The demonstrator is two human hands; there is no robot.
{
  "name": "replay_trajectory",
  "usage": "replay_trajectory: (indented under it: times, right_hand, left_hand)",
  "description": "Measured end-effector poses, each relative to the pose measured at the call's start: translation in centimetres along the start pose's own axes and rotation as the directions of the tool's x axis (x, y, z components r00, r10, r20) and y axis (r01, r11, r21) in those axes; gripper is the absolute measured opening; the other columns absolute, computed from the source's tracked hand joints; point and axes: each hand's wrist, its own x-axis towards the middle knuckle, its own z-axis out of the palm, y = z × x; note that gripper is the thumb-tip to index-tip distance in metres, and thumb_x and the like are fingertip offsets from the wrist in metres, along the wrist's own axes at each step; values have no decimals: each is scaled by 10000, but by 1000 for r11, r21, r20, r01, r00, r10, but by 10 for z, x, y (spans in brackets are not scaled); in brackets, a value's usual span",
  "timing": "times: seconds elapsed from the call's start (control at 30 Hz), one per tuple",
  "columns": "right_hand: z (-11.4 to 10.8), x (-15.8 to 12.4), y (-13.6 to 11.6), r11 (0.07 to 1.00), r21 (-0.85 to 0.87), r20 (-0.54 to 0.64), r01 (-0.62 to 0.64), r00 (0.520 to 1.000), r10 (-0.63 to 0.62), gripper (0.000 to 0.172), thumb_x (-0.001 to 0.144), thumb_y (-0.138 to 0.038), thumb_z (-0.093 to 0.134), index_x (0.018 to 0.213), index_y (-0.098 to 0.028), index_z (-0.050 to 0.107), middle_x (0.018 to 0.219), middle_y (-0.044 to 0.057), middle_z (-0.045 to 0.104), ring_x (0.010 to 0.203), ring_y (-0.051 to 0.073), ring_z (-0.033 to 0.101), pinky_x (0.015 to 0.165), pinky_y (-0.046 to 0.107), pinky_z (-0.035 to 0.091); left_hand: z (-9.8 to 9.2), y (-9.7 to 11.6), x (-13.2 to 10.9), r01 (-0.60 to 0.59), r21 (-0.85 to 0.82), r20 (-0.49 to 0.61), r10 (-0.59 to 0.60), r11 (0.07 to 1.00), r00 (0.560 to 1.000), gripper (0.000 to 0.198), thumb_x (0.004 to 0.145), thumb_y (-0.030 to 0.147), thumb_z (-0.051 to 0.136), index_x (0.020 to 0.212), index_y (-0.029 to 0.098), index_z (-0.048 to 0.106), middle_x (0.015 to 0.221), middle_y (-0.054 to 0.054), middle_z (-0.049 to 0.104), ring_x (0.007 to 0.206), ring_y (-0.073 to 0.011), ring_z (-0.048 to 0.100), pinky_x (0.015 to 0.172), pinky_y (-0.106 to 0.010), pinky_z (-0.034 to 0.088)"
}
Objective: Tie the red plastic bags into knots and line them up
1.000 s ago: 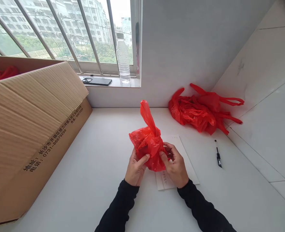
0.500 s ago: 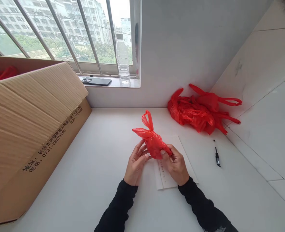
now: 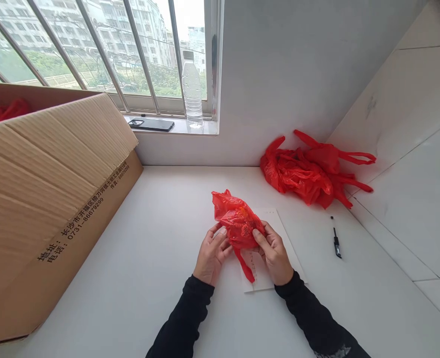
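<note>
right in the middle of the frame, a crumpled, shiny red plastic bag! the left hand has its loosely curled grip at the left edge; the right hand pinches firmly, thumb on top, above the white counter.

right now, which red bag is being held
The bag between left hand and right hand; the other red bags lie heaped by the wall, and the red material in the box is untouched.
</note>
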Motion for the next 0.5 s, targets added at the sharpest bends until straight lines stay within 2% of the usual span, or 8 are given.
replay_trajectory:
  times: [0.07, 0.13, 0.2, 0.33, 0.4, 0.5]
  right_hand:
    - [-1, 0, 0, 999, 27, 33, -38, 999, 37, 265, 956, -446, 579, 1118, -244, 638, 1111, 62, 701, 1018, 247, 670, 838, 357, 588]
    - [-2, 0, 2, 999, -1, 36, -52, 998, 52, 276, 945, -463, 596, 1084, -233, 657, 1080, 59, 704, 991, 238, 665, 825, 340, 584]
    - [-4, 1, 3, 997, -66, 15, -40, 999, 41, 296, 938, -480, 602, 1083, -229, 662, 1052, 55, 703, 969, 228, 659, 814, 326, 580]
    - [-6, 2, 6, 985, -157, 14, -68, 997, 71, 393, 887, -491, 672, 1187, -246, 611, 1015, 50, 690, 849, 217, 650, 602, 281, 558]
    - [-5, 2, 6, 986, -155, 42, -65, 996, 73, 360, 874, -466, 699, 1143, -238, 623, 972, 40, 683, 840, 210, 640, 639, 287, 552]
    - [-3, 2, 3, 994, -105, 84, -31, 996, 40, 231, 913, -431, 663, 1001, -219, 647, 927, 24, 664, 868, 194, 617, 784, 306, 532]
  left_hand:
    - [1, 1, -2, 16, 4, 100, -16, 1000, 995, 470, 818, 373, 756, 1213, 199, 569, 1149, -110, 702, 1019, -233, 694, 908, -370, 549]
    - [1, 1, -2, -48, -2, 121, 48, 999, 992, 414, 802, 345, 778, 1147, 206, 596, 1120, -87, 713, 1025, -230, 691, 910, -358, 547]
    - [0, 2, -1, -135, -16, 59, 135, 991, 989, 418, 750, 282, 825, 1094, 220, 595, 1061, -54, 727, 1001, -220, 696, 910, -355, 548]
    - [-3, 7, 1, -222, -58, -53, 219, 973, 974, 626, 663, 191, 876, 1197, 256, 556, 1069, -37, 737, 986, -218, 705, 915, -372, 552]
    - [-3, 10, 0, -202, -88, -42, 199, 975, 979, 633, 662, 182, 872, 1220, 231, 576, 1093, -62, 741, 1006, -239, 707, 923, -382, 550]
    - [-3, 11, -2, -107, -94, 22, 110, 990, 994, 404, 708, 229, 840, 1069, 142, 680, 1043, -114, 757, 1022, -293, 706, 932, -407, 549]
